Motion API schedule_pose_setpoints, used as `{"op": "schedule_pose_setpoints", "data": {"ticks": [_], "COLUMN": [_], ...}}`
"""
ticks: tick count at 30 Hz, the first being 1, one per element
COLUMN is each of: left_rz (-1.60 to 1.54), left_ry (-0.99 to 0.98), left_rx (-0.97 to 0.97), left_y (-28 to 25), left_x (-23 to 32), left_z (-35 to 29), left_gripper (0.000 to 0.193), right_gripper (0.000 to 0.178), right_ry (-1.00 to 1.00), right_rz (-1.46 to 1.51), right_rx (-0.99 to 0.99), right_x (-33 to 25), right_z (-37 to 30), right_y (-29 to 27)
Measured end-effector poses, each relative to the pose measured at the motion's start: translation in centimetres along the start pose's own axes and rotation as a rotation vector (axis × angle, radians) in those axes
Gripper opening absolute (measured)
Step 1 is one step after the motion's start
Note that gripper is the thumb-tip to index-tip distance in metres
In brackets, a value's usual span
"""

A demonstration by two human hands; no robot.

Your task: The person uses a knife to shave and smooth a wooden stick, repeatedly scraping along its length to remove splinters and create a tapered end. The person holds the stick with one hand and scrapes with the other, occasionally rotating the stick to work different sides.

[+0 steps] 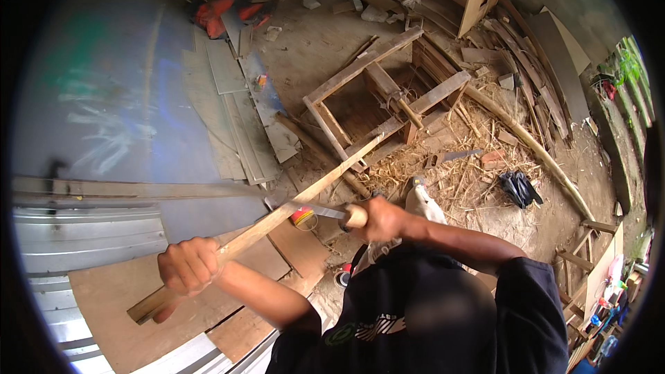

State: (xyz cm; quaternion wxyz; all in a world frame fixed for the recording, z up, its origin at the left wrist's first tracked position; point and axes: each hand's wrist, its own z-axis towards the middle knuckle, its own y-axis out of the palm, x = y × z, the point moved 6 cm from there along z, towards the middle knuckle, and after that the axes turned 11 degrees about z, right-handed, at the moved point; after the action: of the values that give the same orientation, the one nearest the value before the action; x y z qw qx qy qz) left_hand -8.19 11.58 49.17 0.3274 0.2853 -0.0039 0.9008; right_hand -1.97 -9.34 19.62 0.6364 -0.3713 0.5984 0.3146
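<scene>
My left hand (188, 266) is wrapped round the lower end of a long pale wooden strip (315, 187). The strip slants up to the right, its far end close to a wooden frame (388, 86) that lies on the ground. In my right hand (384, 220) is the wooden handle of a machete (325, 211), my fingers closed round it. Its grey blade points left and meets the strip near the middle, blurred there by motion. Whether the edge has bitten into the wood cannot be seen.
Wood shavings (443, 190) cover the ground beyond my right hand, with a handsaw (457, 156) and black plastic bag (521, 188) among them. A long pole (533, 142) lies at right. Boards (242, 121) are stacked left, plywood (118, 305) below my left hand.
</scene>
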Motion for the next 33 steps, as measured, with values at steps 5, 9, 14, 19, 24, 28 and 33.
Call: {"op": "schedule_pose_setpoints", "data": {"ticks": [5,9,14,19,24,28,33], "left_rz": [0.0,0.005,0.123,0.461,0.656,0.825,0.987], "left_ry": [0.047,0.019,0.054,0.027,0.064,0.057,0.009], "left_rx": [0.027,-0.016,0.123,0.697,1.069,1.251,1.414], "left_y": [0.0,-0.3,-2.4,-6.6,-8.9,-10.0,-12.3], "left_x": [0.2,-0.1,0.9,-0.3,-5.9,-8.8,-9.8], "left_z": [0.3,0.5,-0.4,-5.3,-9.3,-9.2,-6.7], "left_gripper": [0.064,0.065,0.068,0.081,0.082,0.08,0.079], "right_gripper": [0.033,0.038,0.041,0.049,0.049,0.051,0.058], "right_ry": [0.508,0.265,0.687,0.716,0.416,0.409,0.66], "right_rz": [-0.448,-0.059,-0.201,-0.52,-0.272,-0.038,-0.124], "right_rx": [0.009,0.008,0.183,0.097,0.305,0.329,0.461], "right_x": [8.7,8.9,14.2,21.7,18.8,16.4,23.1], "right_z": [-0.3,-0.4,-1.6,-6.2,-5.7,-3.7,-3.2], "right_y": [-5.4,-2.3,-5.3,-9.3,-6.4,-5.9,-8.6]}}
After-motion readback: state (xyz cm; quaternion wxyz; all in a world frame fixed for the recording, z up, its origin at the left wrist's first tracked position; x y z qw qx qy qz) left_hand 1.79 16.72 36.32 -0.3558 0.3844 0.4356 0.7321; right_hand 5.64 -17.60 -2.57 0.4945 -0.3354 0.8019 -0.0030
